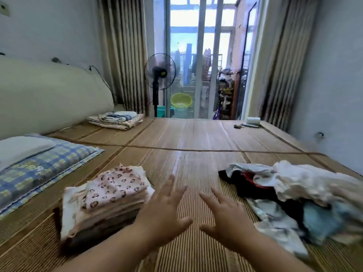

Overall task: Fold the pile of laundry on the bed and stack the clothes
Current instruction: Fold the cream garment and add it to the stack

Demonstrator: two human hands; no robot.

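Hovering left hand (163, 211): it is reaching forward palm down above the mat, fingers spreading straight. Its grip is standing fully open and holding nothing. It is lying just beside the near right edge of the folded stack, and whether it is touching the cloth cannot be told.
Right hand (225, 216): it is stretching forward palm down beside the left hand, the two thumbs close together. Its grip is likewise standing open, fingers straight, holding nothing, apart from the loose heap.
Tall stack of folded pale pink and cream clothes (102, 213): it is sitting on the mat at the left, with a pink garment printed with dark heart-shaped spots (115, 187) lying on top.
Loose heap of unfolded laundry in white, pale blue, black and red (294, 197): it is sprawling on the mat at the right, well apart from the stack.
Brown woven bamboo mat (196, 138): it is covering the bed and carrying both piles.
Blue and yellow checked pillow (39, 169): it is lying at the left, with a smaller white pad (21, 148) resting on it.
Folded striped blankets (115, 119): they are lying at the far left of the mat, near the end of the cream padded headboard (49, 95).
Black standing fan (159, 75): it is standing beyond the bed before the glass sliding door (202, 55), near a yellow-green plastic basin (181, 100).
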